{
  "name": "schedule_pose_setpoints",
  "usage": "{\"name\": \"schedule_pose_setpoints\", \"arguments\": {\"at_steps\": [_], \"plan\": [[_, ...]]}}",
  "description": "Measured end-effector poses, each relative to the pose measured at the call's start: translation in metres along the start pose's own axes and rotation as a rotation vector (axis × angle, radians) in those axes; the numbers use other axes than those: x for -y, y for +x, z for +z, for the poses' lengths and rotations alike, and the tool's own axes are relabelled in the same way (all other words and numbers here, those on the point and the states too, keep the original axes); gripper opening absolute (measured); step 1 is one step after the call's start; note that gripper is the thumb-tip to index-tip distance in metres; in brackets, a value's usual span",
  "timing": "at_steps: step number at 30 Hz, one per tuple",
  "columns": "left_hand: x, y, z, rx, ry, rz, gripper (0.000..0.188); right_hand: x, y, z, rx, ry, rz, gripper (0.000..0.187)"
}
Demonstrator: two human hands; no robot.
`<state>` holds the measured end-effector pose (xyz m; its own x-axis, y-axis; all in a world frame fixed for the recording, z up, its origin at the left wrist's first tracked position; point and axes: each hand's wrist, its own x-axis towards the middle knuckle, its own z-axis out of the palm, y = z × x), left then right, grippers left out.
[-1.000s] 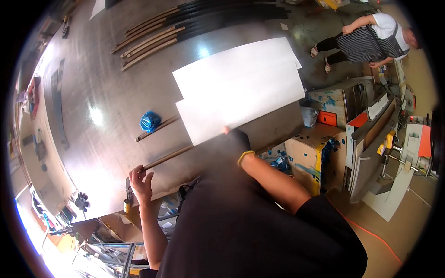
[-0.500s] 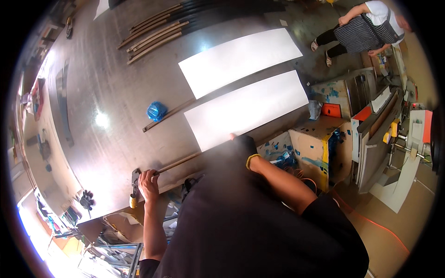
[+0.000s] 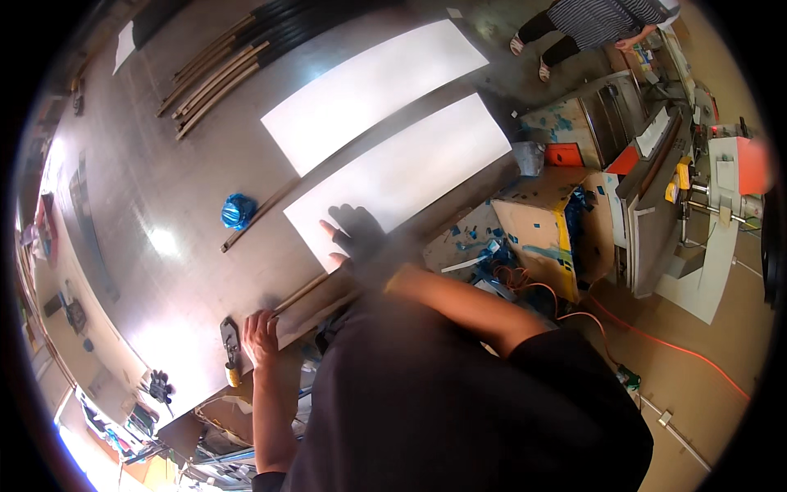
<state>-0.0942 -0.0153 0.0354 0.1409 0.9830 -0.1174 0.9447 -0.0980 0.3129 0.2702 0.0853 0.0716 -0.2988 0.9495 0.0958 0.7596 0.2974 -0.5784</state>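
My left hand [image 3: 262, 338] is at the near table edge, fingers bent together over the end of a thin wooden strip [image 3: 302, 293]. Just left of it lies a dark metal tool with a yellow handle [image 3: 233, 373]. My right hand [image 3: 354, 238], in a dark glove with bare thumb and finger tips, is spread over the left end of the nearer white sheet [image 3: 426, 168]. Blur hides whether it presses on the sheet. Beyond is a second long white sheet [image 3: 373, 86]. Another strip [image 3: 266, 215] pokes out leftward between the sheets.
A blue wrapped roll [image 3: 238, 211] sits left of the sheets. Several dark-and-wood strips [image 3: 217, 86] lie at the far side. At right stand a cardboard box [image 3: 533, 217] and leaning panels [image 3: 652, 230]; an orange cord [image 3: 656, 348] crosses the floor. Another person [image 3: 594, 25] stands far right.
My right hand has moved left along the nearer sheet, and its fingers have spread. The left hand stays by the strip's end. The whole view has shifted, moving the scene up and left.
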Motion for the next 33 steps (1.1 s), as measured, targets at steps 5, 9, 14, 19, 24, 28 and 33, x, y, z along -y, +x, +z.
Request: {"name": "schedule_pose_setpoints", "arguments": {"at_steps": [5, 9, 14, 19, 24, 28, 33], "plan": [[-0.002, 0.007, 0.005, 0.044, 0.056, 0.020, 0.014, -0.087, -0.014, 0.018, -0.011, -0.098, 0.126, 0.075], [-0.006, 0.003, 0.001, 0.078, 0.076, -0.033, 0.013, -0.188, -0.031, -0.025, -0.151, -0.358, 0.243, 0.075], [0.001, 0.000, 0.009, 0.012, 0.096, 0.000, 0.021, -0.332, -0.049, -0.110, -0.237, -0.354, 0.464, 0.069], [-0.002, 0.001, 0.010, -0.019, 0.053, -0.030, 0.017, -0.340, -0.045, -0.118, -0.252, -0.654, 0.589, 0.069], [0.004, -0.009, 0.018, -0.086, 0.057, -0.018, 0.019, -0.202, -0.040, -0.026, -0.228, -0.557, 0.325, 0.077], [0.011, -0.012, 0.024, -0.128, 0.040, 0.026, 0.021, -0.048, -0.044, 0.093, -0.250, -0.188, -0.003, 0.083], [0.022, -0.009, 0.025, -0.206, 0.034, 0.020, 0.017, 0.068, -0.026, 0.146, -0.020, 0.090, 0.035, 0.073]]}}
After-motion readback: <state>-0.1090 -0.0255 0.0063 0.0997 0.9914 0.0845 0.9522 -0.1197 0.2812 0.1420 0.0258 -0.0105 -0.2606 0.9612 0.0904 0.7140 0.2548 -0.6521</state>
